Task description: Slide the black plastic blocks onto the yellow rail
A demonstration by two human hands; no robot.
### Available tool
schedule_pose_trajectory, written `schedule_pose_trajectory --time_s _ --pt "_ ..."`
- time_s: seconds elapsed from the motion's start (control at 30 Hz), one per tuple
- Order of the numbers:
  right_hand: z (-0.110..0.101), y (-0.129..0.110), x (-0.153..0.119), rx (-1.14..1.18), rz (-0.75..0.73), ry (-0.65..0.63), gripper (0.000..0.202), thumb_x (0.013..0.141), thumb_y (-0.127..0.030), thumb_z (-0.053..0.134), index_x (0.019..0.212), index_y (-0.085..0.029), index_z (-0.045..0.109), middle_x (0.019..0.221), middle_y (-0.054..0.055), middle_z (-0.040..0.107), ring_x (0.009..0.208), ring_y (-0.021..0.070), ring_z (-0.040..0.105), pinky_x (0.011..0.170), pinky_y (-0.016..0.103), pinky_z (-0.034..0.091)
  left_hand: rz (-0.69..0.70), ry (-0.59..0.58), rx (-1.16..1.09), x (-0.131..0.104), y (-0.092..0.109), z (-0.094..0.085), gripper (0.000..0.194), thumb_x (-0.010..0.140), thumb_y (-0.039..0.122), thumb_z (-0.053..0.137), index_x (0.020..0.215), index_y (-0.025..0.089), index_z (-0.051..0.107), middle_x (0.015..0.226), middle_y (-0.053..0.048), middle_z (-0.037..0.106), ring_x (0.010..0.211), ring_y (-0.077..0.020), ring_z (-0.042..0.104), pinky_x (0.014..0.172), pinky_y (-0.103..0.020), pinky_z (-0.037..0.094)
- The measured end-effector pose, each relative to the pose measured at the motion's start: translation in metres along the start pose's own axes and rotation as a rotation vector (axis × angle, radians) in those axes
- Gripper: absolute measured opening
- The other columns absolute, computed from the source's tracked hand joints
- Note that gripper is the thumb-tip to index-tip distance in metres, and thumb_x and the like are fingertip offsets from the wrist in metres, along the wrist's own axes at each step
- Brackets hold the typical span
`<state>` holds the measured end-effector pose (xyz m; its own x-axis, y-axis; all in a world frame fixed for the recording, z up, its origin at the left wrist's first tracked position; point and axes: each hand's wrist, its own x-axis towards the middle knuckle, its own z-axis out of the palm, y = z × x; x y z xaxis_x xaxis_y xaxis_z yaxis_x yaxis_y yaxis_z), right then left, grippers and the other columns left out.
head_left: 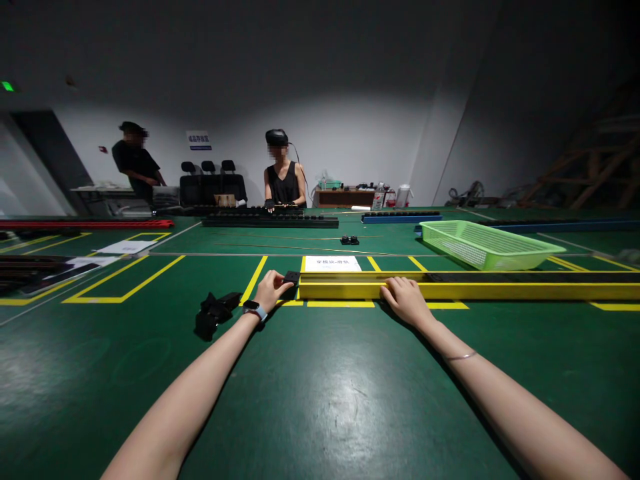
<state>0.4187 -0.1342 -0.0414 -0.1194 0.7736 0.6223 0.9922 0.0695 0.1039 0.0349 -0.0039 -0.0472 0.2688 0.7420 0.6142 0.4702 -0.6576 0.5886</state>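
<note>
A long yellow rail (500, 291) lies across the green table (320, 373), running off to the right. At its left end my left hand (271, 289) pinches a small black block (291, 277), which is right at the rail's end. My right hand (406, 299) rests with its fingers curled over the near edge of the rail, gripping it. Inside the rail's channel, just beyond my right hand, sits another dark piece (443, 277). A printed white sheet (333, 263) lies behind the rail's left part.
Black gloves or cloth (215, 315) lie left of my left hand. Behind the rail are a light green basket (490, 245) and small black parts (349, 240). Dark rails (270, 221) lie farther back. A person (284, 177) is across the table; another person (136, 160) stands back left.
</note>
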Motion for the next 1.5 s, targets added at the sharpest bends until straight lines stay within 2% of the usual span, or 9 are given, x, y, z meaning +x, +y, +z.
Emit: schedule_pose_trajectory --time_s 0.9,1.17,1.5 --pt "-0.002 -0.001 0.001 0.011 0.006 -0.005 0.033 0.093 -0.042 0.031 0.089 -0.019 0.055 0.084 0.007 0.060 0.082 0.0205 0.049 0.076 0.033 0.028 0.041 -0.016 0.027 -0.002 0.005 -0.002 0.026 0.077 0.043 0.062 0.080 0.020 0.051 0.078 0.000 0.054 0.069 -0.0150 0.058 0.064 -0.031 0.051" --pt "-0.002 -0.001 0.001 0.015 0.002 0.002 0.033 0.093 -0.041 0.031 0.090 -0.019 0.056 0.084 0.008 0.060 0.082 0.0206 0.050 0.077 0.033 0.029 0.068 -0.099 0.005 -0.003 0.005 0.001 0.024 0.080 0.043 0.058 0.080 0.020 0.050 0.080 -0.001 0.053 0.073 -0.0158 0.058 0.069 -0.033 0.052" --pt "-0.002 -0.001 0.000 0.007 0.007 -0.004 0.033 0.093 -0.041 0.031 0.090 -0.019 0.055 0.084 0.007 0.060 0.083 0.0202 0.050 0.077 0.033 0.029 0.132 -0.128 0.000 -0.004 0.013 -0.001 0.016 0.084 0.036 0.053 0.084 0.020 0.055 0.086 -0.002 0.054 0.076 -0.0148 0.058 0.071 -0.032 0.054"
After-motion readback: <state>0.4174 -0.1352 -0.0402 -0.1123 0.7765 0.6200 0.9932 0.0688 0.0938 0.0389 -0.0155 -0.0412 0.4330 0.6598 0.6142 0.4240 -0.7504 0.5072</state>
